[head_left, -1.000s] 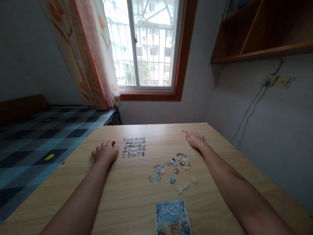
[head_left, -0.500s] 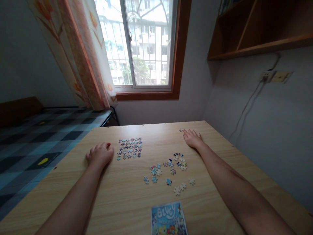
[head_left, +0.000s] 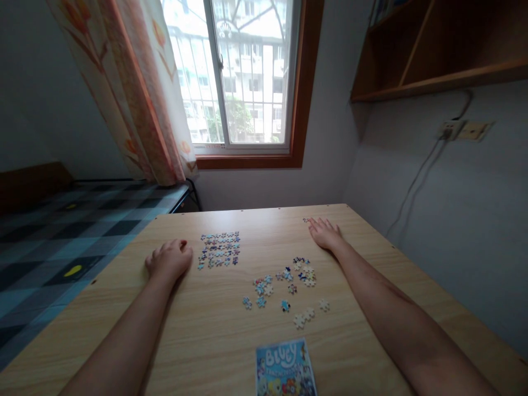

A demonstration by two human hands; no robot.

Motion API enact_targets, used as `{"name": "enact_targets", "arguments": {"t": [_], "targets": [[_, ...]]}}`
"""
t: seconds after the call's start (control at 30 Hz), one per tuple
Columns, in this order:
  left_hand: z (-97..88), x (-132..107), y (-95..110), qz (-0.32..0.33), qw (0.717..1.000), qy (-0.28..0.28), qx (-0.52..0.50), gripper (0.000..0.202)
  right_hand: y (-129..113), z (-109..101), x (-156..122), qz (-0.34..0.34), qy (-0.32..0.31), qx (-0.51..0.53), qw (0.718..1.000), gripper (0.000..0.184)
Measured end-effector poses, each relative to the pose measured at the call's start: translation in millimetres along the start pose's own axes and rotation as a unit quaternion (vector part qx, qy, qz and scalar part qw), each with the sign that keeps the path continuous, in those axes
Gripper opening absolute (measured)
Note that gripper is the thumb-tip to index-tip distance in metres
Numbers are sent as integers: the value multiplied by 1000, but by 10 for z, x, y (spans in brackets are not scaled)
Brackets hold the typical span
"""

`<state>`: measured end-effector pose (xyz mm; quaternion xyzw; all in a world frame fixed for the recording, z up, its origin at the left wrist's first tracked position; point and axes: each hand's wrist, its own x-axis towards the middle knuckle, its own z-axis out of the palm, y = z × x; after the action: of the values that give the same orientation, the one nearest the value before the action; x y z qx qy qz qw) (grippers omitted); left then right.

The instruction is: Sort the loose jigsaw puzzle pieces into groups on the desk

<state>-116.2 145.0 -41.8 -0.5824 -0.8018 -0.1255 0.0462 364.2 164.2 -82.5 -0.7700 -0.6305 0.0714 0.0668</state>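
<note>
Nearest, at 6 o'clock on the table, lies a picture card, its lower edge cut off by the frame; just beyond it, towards 12 o'clock, loose puzzle pieces lie scattered, a few pale ones closest and a denser cluster behind; nothing covers them, and both forearms run past them on either side without touching.

At 10 o'clock the left hand rests knuckles up on the wood, curled into a loose fist; whether anything lies inside it cannot be told; just beside it, at its 3 o'clock, sits a joined block of pieces, apart from the fingers by a narrow strip of bare table.

At 1 o'clock the right hand lies flat, palm down, fingers spread and holding nothing; a single small piece lies at its fingertips near the table's far edge.

Beyond the table, a bed with a checked cover stands at 9 o'clock; a curtain hangs at 11 o'clock beside the window at 12; a wooden shelf and a wall socket sit at 2 o'clock.
</note>
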Motion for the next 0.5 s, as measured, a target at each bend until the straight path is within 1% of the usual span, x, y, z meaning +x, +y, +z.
{"name": "enact_targets", "arguments": {"t": [0.27, 0.5], "targets": [[38, 19, -24, 2, 1000, 9, -9, 50, 3, -10, -1, -6, -1, 0, 1000, 58], [9, 9, -4, -6, 1000, 2, -8, 50, -15, -8, -19, -3, -3, 2, 1000, 61]]}}
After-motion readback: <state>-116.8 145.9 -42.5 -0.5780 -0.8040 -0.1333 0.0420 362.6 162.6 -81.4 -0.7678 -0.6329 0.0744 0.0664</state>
